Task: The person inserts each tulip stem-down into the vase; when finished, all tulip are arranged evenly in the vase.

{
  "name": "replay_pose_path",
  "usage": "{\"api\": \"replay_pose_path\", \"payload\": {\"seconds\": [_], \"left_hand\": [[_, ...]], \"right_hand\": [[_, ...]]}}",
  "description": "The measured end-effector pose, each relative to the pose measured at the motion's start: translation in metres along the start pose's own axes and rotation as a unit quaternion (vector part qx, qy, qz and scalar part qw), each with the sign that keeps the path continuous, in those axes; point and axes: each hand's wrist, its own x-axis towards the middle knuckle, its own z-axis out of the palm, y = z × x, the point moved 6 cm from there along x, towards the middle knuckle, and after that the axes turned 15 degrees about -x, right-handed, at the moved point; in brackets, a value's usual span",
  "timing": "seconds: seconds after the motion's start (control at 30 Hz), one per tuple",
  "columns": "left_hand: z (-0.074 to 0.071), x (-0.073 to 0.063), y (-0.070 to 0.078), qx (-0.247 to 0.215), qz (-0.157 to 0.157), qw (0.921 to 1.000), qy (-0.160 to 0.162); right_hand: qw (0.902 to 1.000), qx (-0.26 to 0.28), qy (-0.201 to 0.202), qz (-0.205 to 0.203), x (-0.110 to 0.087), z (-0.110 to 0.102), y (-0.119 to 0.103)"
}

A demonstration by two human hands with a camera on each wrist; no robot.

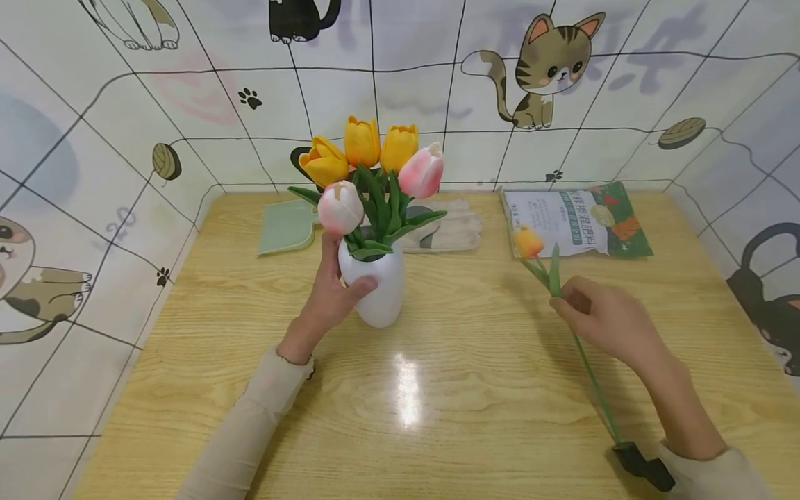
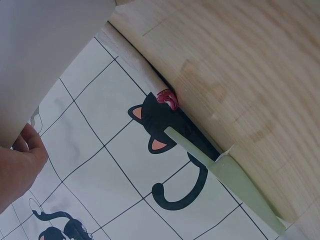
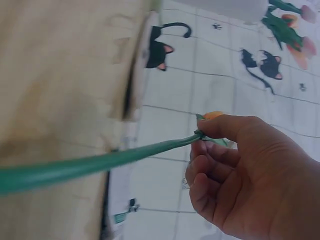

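My left hand grips a white vase around its side, the thumb across its front. Yellow tulips and pink-white tulips with green leaves stand in the vase. In the left wrist view the vase fills the upper left corner, beside the fingers. Over the right side of the table, my right hand pinches an orange-yellow tulip by its stem, just under the leaves. Its long green stem runs toward the camera in the right wrist view.
Behind the vase lie a pale green dustpan and light-coloured gloves. A white and green printed bag lies at the back right of the wooden table. Cat-patterned cloth walls the back and sides. A black piece is by the right sleeve.
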Motion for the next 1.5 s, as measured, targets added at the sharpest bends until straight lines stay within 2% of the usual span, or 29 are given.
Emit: {"api": "replay_pose_path", "payload": {"seconds": [0.13, 0.3, 0.37, 0.53, 0.7, 0.77, 0.83, 0.87, 0.97, 1.07, 1.13, 1.2, 1.37, 1.43, 1.5], "left_hand": [[0.001, 0.000, -0.001, -0.001, 0.000, 1.0000, -0.001], [0.001, 0.001, -0.004, 0.001, -0.005, 1.0000, -0.004], [0.001, 0.001, -0.004, 0.003, -0.006, 1.0000, -0.005], [0.002, 0.002, -0.005, 0.008, -0.005, 1.0000, -0.002], [0.004, 0.002, -0.005, 0.004, -0.003, 1.0000, -0.004], [0.004, 0.001, -0.005, 0.002, -0.005, 1.0000, -0.004], [0.004, 0.001, -0.006, -0.001, -0.007, 1.0000, -0.003], [0.004, 0.001, -0.006, -0.002, -0.008, 1.0000, -0.004], [0.005, 0.001, -0.007, -0.004, -0.007, 0.9999, -0.006], [0.005, 0.000, -0.008, -0.004, -0.008, 0.9999, -0.006], [0.004, 0.000, -0.007, -0.004, -0.007, 1.0000, -0.001], [0.003, 0.000, -0.007, -0.003, -0.006, 1.0000, 0.004], [0.002, 0.001, -0.004, 0.000, -0.003, 1.0000, 0.008], [0.002, 0.001, -0.002, 0.001, -0.003, 1.0000, 0.007], [0.002, 0.001, -0.001, 0.001, -0.002, 1.0000, 0.007]], "right_hand": [[0.9951, 0.024, 0.095, -0.017, 0.004, -0.026, -0.021], [0.9739, 0.076, 0.209, -0.044, 0.004, -0.051, -0.052], [0.9597, 0.109, 0.250, -0.067, 0.005, -0.058, -0.064], [0.9160, 0.182, 0.332, -0.131, 0.010, -0.071, -0.090], [0.8827, 0.225, 0.387, -0.144, 0.012, -0.082, -0.110], [0.8650, 0.249, 0.411, -0.146, 0.011, -0.087, -0.117], [0.8417, 0.275, 0.440, -0.149, 0.008, -0.093, -0.125], [0.8263, 0.292, 0.457, -0.152, 0.007, -0.096, -0.128], [0.7686, 0.346, 0.509, -0.174, 0.003, -0.106, -0.138], [0.7098, 0.405, 0.542, -0.196, 0.001, -0.113, -0.145], [0.6786, 0.431, 0.557, -0.209, 0.001, -0.116, -0.148], [0.6554, 0.449, 0.569, -0.213, 0.002, -0.120, -0.150], [0.6094, 0.456, 0.616, -0.202, 0.001, -0.130, -0.145], [0.5832, 0.462, 0.642, -0.183, -0.003, -0.133, -0.139], [0.5505, 0.478, 0.665, -0.162, -0.008, -0.135, -0.132]]}}
